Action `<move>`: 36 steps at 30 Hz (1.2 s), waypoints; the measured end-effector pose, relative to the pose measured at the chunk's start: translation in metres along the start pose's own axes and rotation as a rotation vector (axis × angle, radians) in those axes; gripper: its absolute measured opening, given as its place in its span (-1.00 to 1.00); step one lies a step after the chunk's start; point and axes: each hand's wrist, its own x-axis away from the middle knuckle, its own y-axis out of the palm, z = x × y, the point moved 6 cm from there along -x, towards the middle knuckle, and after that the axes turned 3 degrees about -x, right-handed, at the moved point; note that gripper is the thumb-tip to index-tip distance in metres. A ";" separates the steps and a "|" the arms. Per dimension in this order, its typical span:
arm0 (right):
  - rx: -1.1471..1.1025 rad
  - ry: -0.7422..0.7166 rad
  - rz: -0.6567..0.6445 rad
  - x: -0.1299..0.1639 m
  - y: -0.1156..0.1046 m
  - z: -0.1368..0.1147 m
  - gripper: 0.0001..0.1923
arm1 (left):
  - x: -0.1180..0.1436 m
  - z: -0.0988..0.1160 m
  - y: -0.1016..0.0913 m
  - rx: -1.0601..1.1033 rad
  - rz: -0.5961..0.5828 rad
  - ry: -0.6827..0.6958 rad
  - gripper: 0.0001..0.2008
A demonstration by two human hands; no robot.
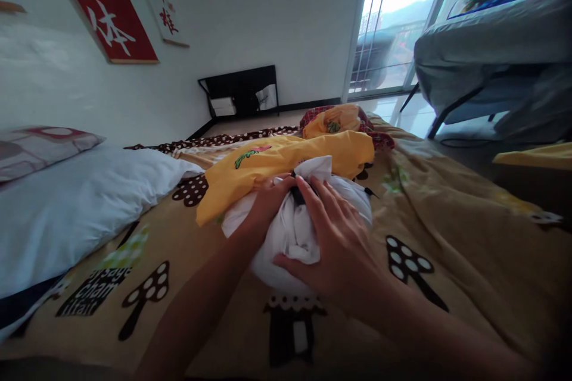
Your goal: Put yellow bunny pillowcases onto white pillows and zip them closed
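Note:
A bunched white cloth garment (292,229) with a dark patch near its top lies on the bed in front of me. My left hand (272,196) grips its upper left side, its fingertips partly tucked into the folds. Over the right side goes my right hand (337,226), fingers nearly straight and thumb spread out below, with a folded part of the garment between them. The two hands almost meet at the dark patch. Just beyond lies a yellow garment (290,152) with a green and pink print, touching the white one.
A patterned brown blanket (201,309) covers the bed. White pillow (89,208) lies at the left. An orange bundle (333,122) with red plaid cloth sits at the bed's far end. Beyond are a low black stand (241,92) and, right, a cloth-covered table (491,41).

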 end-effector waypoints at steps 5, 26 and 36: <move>0.045 -0.068 0.037 -0.001 0.004 0.009 -0.29 | 0.005 0.006 0.000 0.139 -0.048 0.061 -0.81; 0.113 -0.354 -0.167 0.015 0.010 0.002 -0.39 | 0.036 0.019 -0.067 -0.950 -0.172 0.533 -0.76; 0.112 -0.363 -0.139 0.013 0.008 0.001 -0.42 | -0.018 0.002 -0.065 -1.492 0.068 0.617 -0.50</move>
